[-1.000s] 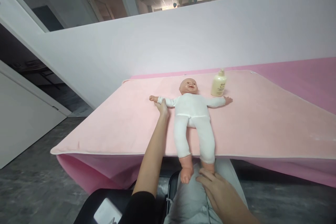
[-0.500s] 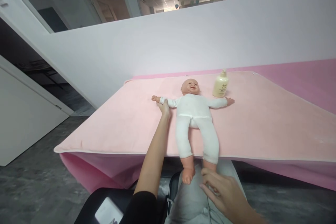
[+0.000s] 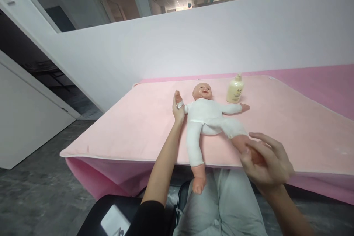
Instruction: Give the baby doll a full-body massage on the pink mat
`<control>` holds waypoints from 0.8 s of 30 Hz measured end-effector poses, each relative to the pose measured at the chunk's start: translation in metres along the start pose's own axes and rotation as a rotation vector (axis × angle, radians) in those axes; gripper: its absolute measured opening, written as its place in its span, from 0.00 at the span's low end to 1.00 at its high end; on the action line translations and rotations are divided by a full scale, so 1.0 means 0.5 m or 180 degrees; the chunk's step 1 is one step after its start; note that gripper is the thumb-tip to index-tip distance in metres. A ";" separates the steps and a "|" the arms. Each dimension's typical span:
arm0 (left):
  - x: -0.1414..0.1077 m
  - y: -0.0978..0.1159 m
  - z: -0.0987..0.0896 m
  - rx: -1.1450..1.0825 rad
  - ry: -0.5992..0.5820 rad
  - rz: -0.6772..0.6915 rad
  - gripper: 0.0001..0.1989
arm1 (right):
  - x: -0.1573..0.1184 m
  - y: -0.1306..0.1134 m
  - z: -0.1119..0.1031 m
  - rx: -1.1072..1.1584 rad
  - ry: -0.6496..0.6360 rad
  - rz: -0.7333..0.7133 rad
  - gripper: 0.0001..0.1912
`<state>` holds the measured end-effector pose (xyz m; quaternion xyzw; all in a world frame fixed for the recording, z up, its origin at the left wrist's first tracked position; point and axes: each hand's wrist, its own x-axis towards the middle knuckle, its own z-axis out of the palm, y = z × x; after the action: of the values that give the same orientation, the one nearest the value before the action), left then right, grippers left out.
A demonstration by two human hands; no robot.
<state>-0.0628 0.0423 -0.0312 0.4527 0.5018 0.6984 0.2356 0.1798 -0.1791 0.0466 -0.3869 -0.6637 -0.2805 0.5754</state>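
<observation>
A baby doll [image 3: 204, 111] in white cloth lies on its back on a pink blanket [image 3: 132, 129], head toward the wall. My left hand [image 3: 178, 113] is closed round the doll's forearm on the left, whose small hand points up. On the right, my right hand [image 3: 269, 164] grips the doll's foot, partly covering it, and that leg is swung outward. The doll's other leg [image 3: 195, 145] lies straight, its foot hanging past the blanket's front edge. Beyond the doll's outstretched arm stands a pale yellow pump bottle [image 3: 235, 89].
A white partition wall [image 3: 193, 44] rises behind the table, with glass above it. Pink cloth [image 3: 110, 173] drapes over the table's front. At the lower left, a white case [image 3: 114, 221] rests on a black chair [image 3: 92, 212]. A white door [image 3: 30, 118] is at far left.
My right hand has taken the doll's foot and moved it up and to the right, bending that leg outward. My left hand has raised the doll's arm inward, toward its head.
</observation>
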 end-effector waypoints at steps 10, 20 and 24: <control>-0.021 0.013 0.011 0.1833 -0.1514 0.1298 0.33 | -0.021 0.068 0.198 0.0163 -0.1417 0.0653 0.11; -0.018 0.006 0.012 0.1655 -0.1470 0.1198 0.33 | -0.035 0.050 0.195 0.0092 -0.1476 0.0975 0.10; -0.016 0.005 0.010 0.1718 -0.1476 0.1293 0.33 | -0.034 0.052 0.196 0.0079 -0.1473 0.0951 0.10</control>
<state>-0.0543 0.0376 -0.0319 0.7336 0.5009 0.4535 0.0726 0.1488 -0.0882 0.0103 -0.5273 -0.7164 -0.0885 0.4482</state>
